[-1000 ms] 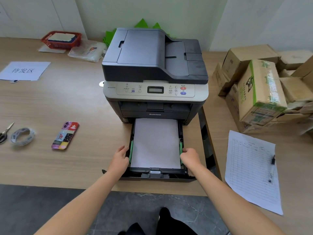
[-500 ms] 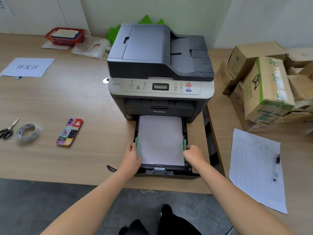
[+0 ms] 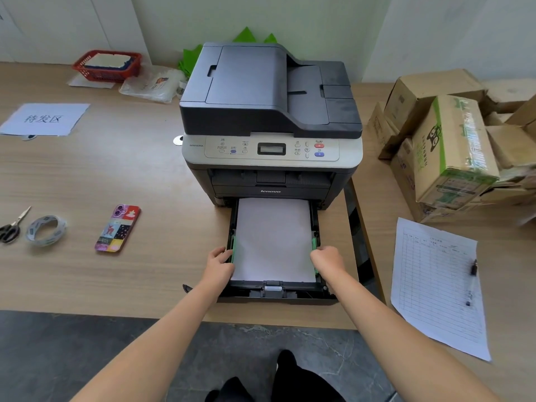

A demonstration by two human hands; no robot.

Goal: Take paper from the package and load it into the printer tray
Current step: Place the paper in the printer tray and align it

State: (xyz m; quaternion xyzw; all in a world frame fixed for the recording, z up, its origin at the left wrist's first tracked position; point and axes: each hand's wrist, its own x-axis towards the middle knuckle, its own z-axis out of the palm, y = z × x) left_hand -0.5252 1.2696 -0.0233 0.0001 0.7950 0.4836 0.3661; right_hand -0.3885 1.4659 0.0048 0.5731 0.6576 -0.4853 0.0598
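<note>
A wooden desk (image 3: 121,175) carries the printer (image 3: 269,126). To its left lie a phone (image 3: 117,228), a tape roll (image 3: 45,230), scissors (image 3: 11,226), a labelled sheet (image 3: 43,119) and a red basket (image 3: 108,65). On the adjoining desk to the right lie cardboard boxes (image 3: 452,146) and a form (image 3: 438,282) with a pen (image 3: 472,281) on it.

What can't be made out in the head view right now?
- Paper stack depth: tray walls hide its edges.
- Tray's rear: inside the printer.
- Left hand and right hand fingertips: curled over the green guides, grip unclear.
- Form text: too small.
- Paper package: not identifiable.
</note>
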